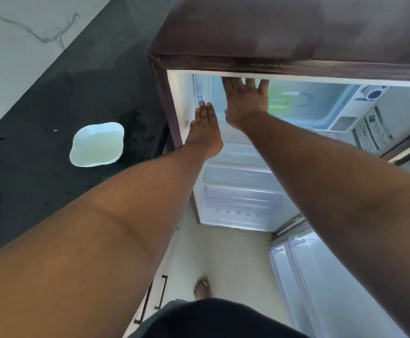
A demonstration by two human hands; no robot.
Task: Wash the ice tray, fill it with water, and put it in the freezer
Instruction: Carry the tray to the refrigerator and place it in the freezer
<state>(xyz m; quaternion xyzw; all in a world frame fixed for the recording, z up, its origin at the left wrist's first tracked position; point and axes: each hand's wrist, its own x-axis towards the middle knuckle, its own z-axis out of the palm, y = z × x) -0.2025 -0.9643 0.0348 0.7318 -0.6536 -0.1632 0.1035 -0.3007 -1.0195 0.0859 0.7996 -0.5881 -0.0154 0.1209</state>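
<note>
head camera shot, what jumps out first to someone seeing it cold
Two bare arms stretch up the middle, the left hand and right hand flat and open, reaching into the lit top compartment of the open fridge. To the left, a white bowl sits alone on the dark, wet countertop. No ice tray is visible in this view.

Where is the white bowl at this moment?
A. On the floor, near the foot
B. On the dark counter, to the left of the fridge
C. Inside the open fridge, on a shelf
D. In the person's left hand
B: the white bowl sits on the dark counter left of the open fridge, while both hands reach into the fridge empty.
</note>
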